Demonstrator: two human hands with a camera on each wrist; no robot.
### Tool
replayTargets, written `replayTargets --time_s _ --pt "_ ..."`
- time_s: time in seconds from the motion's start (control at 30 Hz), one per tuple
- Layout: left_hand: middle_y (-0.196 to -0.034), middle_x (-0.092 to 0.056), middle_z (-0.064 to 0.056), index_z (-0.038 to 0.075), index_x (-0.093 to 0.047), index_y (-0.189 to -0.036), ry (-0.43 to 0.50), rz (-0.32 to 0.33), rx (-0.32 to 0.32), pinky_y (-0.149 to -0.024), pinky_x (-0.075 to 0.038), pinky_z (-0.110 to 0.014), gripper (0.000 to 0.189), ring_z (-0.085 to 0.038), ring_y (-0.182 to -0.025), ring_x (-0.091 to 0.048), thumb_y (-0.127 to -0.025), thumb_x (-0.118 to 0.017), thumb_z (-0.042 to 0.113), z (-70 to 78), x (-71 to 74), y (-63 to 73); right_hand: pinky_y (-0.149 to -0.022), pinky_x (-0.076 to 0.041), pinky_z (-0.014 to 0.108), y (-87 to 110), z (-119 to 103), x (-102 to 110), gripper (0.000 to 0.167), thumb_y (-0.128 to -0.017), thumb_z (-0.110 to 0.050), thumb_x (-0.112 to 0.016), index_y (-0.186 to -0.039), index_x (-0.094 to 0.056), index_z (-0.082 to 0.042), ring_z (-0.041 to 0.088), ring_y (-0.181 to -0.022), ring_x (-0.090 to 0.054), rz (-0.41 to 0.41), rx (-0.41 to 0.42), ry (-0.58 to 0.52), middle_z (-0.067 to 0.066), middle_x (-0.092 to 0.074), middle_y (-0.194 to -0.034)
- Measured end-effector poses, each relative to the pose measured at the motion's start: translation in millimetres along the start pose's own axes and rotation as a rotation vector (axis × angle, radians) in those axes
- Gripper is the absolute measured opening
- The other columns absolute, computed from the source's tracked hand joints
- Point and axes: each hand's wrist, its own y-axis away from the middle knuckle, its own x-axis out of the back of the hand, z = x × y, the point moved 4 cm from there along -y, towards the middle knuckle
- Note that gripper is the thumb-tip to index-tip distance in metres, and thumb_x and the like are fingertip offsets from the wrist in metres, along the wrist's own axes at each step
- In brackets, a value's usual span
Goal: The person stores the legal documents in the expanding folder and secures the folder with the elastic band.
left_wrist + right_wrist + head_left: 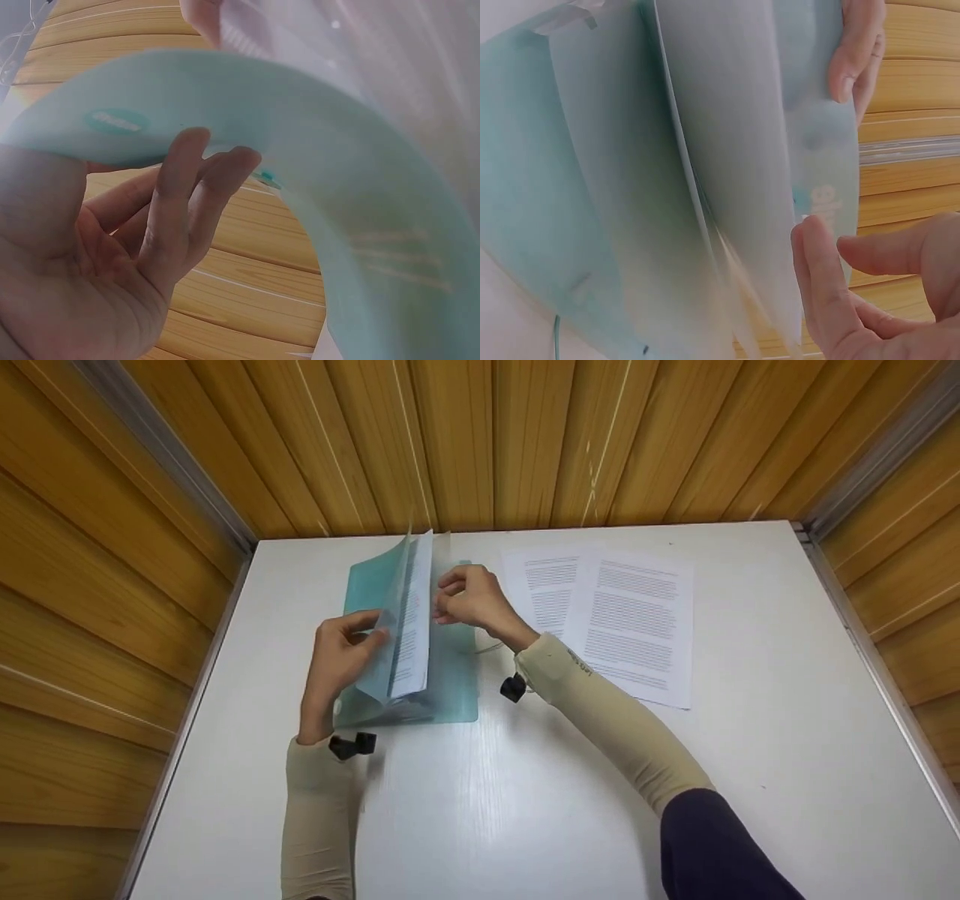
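My left hand (341, 656) holds up the cover of a translucent teal folder (454, 690), its thumb on the inner side and fingers behind. In the left wrist view the cover (225, 97) bows in an arc above the fingers (176, 202). Printed sheets (411, 637) stand nearly upright inside the folder, beside a clear plastic sleeve. Close to the sheets' right side is my right hand (472, 598), fingers loosely bent. The right wrist view has its fingertips (814, 232) right at the edge of a pale sheet (727, 112), thumb a little apart.
Two printed pages (634, 630) lie overlapping on the white table (480, 810), right of the folder. A thin cord (487, 649) shows beside the folder's right edge. Wood-panelled walls (525, 442) rise behind the table and at both sides.
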Motion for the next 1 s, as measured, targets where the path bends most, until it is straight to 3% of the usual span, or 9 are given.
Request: replayTargets --time_s 0.2,0.37,0.63,1.0 --pt "-0.121 -0.077 -0.022 -0.003 -0.076 -0.126 0.013 0.006 -0.015 -0.078 -0.056 -0.016 0.030 -0.036 -0.102 -0.078 -0.097 -0.072 0.003 1.0 0.5 1.3 -0.085 -0.064 0.039 14.2 -3.2 17.0 0.030 -0.099 -0.007 -0.071 -0.126 -0.066 0.004 0.034 -0.099 -0.079 -0.005 0.043 0.046 0.018 -0.070 -0.114" --pt "-0.121 -0.077 -0.020 -0.002 -0.077 -0.126 0.015 -0.003 -0.015 -0.078 -0.057 -0.016 0.030 -0.034 -0.102 -0.078 -0.097 -0.073 0.004 2.6 0.2 0.3 -0.090 -0.063 0.041 26.7 -5.8 34.8 0.031 -0.100 -0.011 -0.072 -0.127 -0.067 0.002 0.032 -0.102 -0.078 0.014 0.065 0.100 0.016 -0.071 -0.116" --pt "-0.122 -0.077 -0.019 0.000 -0.077 -0.126 0.014 -0.014 0.000 -0.078 -0.056 -0.016 0.029 -0.034 -0.100 -0.078 -0.099 -0.072 0.007 1.4 -3.6 0.1 -0.090 -0.063 0.038 45.8 -6.9 68.3 0.029 -0.100 -0.015 -0.072 -0.126 -0.070 -0.002 0.025 -0.101 -0.077 0.064 0.085 0.195 0.014 -0.073 -0.117" --pt "-0.123 -0.077 -0.020 -0.002 -0.076 -0.127 0.013 -0.011 -0.008 -0.078 -0.057 -0.017 0.030 -0.035 -0.100 -0.078 -0.098 -0.071 0.005 5.6 -5.4 1.6 -0.084 -0.060 0.035 67.1 -0.4 110.4 0.033 -0.100 -0.020 -0.073 -0.130 -0.071 -0.006 0.028 -0.108 -0.074 0.136 0.061 0.292 0.011 -0.073 -0.123"
